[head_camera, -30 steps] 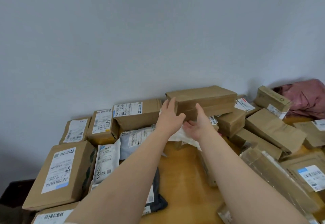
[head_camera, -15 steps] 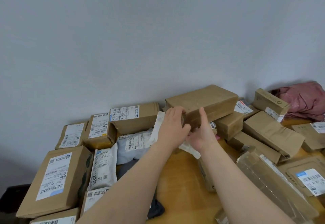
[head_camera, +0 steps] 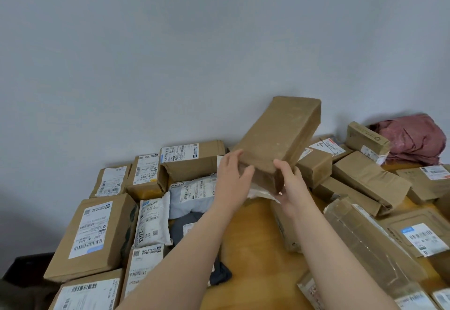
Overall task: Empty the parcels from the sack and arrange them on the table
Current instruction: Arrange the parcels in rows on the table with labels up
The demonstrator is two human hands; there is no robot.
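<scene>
The long brown cardboard parcel point(head_camera: 277, 139) is tilted, its far end raised toward the wall, its near end held between both hands. The left hand point(head_camera: 231, 178) presses its fingers together on the left corner; the right hand point(head_camera: 291, 183) grips the right corner, thumb on top. Under the fingers lies a white plastic mailer point(head_camera: 260, 192), and around it labelled parcels cover the wooden table point(head_camera: 255, 248).

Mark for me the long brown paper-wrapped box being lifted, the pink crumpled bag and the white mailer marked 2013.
Long brown paper-wrapped box point(head_camera: 277, 136): head view, broad top face.
Pink crumpled bag point(head_camera: 414, 139): head view, middle folds.
White mailer marked 2013 point(head_camera: 152, 222): head view, label.
</scene>
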